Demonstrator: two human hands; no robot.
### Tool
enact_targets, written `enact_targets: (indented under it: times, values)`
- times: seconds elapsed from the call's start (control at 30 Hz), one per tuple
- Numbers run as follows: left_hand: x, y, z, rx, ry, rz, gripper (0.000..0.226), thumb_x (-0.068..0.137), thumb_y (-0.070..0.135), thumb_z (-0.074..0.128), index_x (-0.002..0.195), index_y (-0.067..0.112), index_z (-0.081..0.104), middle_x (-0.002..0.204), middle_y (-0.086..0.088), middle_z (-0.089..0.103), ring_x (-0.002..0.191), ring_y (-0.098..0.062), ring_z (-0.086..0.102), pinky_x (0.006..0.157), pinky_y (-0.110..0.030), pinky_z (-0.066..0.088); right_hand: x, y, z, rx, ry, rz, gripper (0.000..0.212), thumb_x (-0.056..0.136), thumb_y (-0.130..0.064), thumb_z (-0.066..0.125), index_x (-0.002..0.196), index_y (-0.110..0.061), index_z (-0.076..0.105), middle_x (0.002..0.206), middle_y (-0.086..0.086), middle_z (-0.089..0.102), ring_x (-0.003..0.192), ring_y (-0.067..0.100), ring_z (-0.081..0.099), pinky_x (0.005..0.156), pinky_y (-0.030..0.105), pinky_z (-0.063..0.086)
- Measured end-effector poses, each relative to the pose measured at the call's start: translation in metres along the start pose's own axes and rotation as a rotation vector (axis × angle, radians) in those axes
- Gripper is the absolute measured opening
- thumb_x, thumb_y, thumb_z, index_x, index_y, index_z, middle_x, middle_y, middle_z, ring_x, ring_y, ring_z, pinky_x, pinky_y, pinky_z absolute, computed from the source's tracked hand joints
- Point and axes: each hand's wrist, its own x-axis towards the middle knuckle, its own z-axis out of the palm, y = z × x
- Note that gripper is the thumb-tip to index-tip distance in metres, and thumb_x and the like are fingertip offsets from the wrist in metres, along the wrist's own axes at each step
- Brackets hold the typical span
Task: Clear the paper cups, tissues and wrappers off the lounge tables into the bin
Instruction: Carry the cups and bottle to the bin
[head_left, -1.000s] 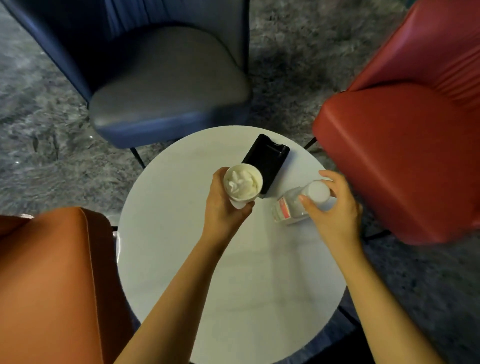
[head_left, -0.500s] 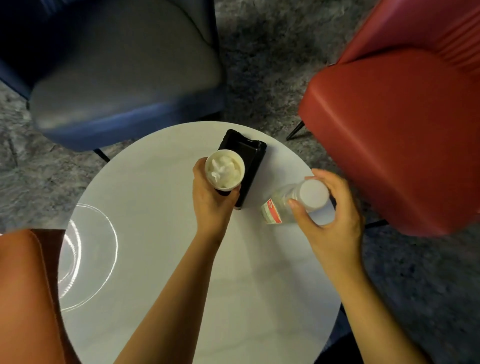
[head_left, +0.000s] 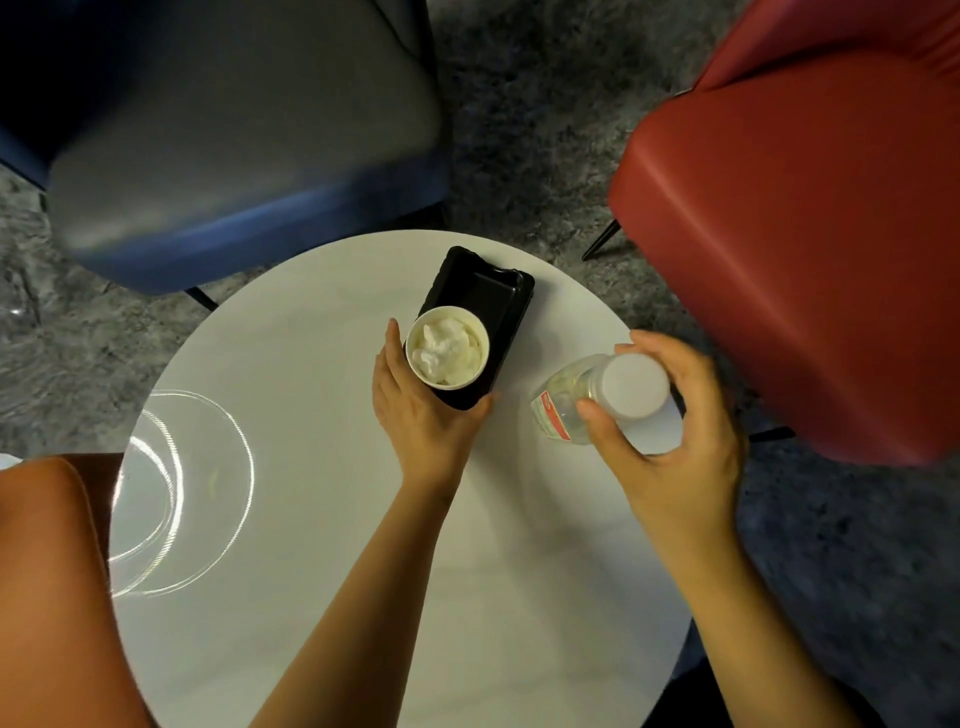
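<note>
My left hand (head_left: 421, 415) grips a white paper cup (head_left: 470, 376) from its left side. A crumpled white tissue (head_left: 444, 349) sits inside the cup. The cup is over the near end of a black plastic tray (head_left: 485, 293) that lies on the round white table (head_left: 322, 519). My right hand (head_left: 670, 452) curls its fingers around the white cap end of a clear plastic bottle (head_left: 563, 408) with a red-and-white label, near the table's right edge. Whether the bottle's base touches the table is hidden.
A blue-grey armchair (head_left: 234, 130) stands beyond the table at the top left and a red armchair (head_left: 810, 234) at the right. An orange seat (head_left: 52, 597) borders the table's left side. A ring of reflected light (head_left: 176, 488) shows on the tabletop. Grey carpet surrounds everything.
My left hand has carried the cup from beside the tray to over its near end. My right hand has closed around the bottle's cap. The view has shifted left.
</note>
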Motion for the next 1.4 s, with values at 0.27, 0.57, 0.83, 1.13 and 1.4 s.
enact_targets:
  times: [0.27, 0.57, 0.83, 1.13, 1.4]
  values:
    - [0.001, -0.002, 0.005, -0.029, 0.036, 0.022, 0.132, 0.05, 0.032, 0.09, 0.142, 0.039, -0.004, 0.151, -0.009, 0.02, 0.137, -0.025, 0.024, 0.111, -0.044, 0.03, 0.001, 0.003, 0.002, -0.015, 0.02, -0.015, 0.04, 0.076, -0.031, 0.068, 0.11, -0.018, 0.05, 0.107, 0.0, 0.059, 0.098, 0.024, 0.06, 0.084, 0.046, 0.05]
    - [-0.002, -0.006, 0.007, -0.015, 0.01, 0.139, 0.113, 0.054, 0.022, 0.088, 0.144, 0.023, 0.019, 0.147, -0.018, 0.023, 0.134, -0.034, 0.029, 0.105, -0.049, 0.038, 0.002, 0.001, 0.002, -0.019, 0.023, -0.002, 0.039, 0.076, -0.029, 0.068, 0.109, -0.015, 0.05, 0.107, 0.003, 0.059, 0.098, 0.028, 0.06, 0.084, 0.048, 0.049]
    - [-0.002, -0.003, -0.003, -0.014, -0.006, 0.125, 0.1, 0.055, 0.019, 0.087, 0.137, 0.004, 0.032, 0.14, -0.02, 0.032, 0.128, -0.035, 0.036, 0.102, -0.043, 0.041, -0.001, 0.001, 0.006, 0.013, 0.051, 0.002, 0.04, 0.076, -0.025, 0.069, 0.11, -0.015, 0.05, 0.11, 0.004, 0.058, 0.101, 0.028, 0.059, 0.087, 0.048, 0.048]
    - [-0.013, 0.019, -0.054, -0.028, 0.003, 0.161, 0.103, 0.057, 0.024, 0.088, 0.139, 0.008, 0.028, 0.143, -0.018, 0.029, 0.13, -0.032, 0.034, 0.101, -0.045, 0.043, -0.002, -0.026, 0.005, 0.083, 0.033, 0.023, 0.048, 0.072, -0.022, 0.075, 0.112, -0.021, 0.048, 0.11, -0.001, 0.057, 0.101, 0.023, 0.058, 0.087, 0.033, 0.048]
    - [-0.012, 0.032, -0.17, -0.061, 0.162, 0.194, 0.104, 0.057, 0.026, 0.088, 0.14, 0.011, 0.027, 0.144, -0.014, 0.027, 0.132, -0.027, 0.031, 0.106, -0.044, 0.038, 0.007, -0.119, 0.028, 0.149, -0.062, -0.101, 0.051, 0.073, -0.027, 0.072, 0.116, -0.025, 0.045, 0.106, 0.004, 0.062, 0.098, 0.028, 0.058, 0.086, 0.047, 0.047]
